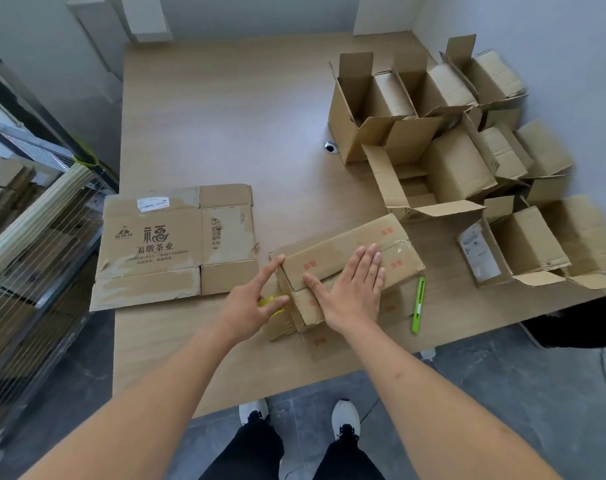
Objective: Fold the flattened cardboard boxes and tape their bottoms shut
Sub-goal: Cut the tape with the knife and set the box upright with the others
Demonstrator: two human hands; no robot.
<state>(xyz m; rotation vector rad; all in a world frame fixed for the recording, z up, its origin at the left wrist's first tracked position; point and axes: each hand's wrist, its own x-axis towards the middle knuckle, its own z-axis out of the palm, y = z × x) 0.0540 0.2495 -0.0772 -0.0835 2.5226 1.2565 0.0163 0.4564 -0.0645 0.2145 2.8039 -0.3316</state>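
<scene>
While the box is lying bottom-up near the table's front edge, the right hand is pressing flat on its folded flaps, fingers straight; the left hand is touching the box's left corner with a straight forefinger, holding nothing; a yellow tape roll is peeking out beneath it; a flattened box is lying just left; a green cutter is resting beside the box on the right; finished open boxes are crowding the far right.

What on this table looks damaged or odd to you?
The flattened box at the left looks worn: its printed face is scuffed, with pale torn patches where tape was stripped. The box under the right hand bears old wrinkled tape. These look like reused cartons.
</scene>
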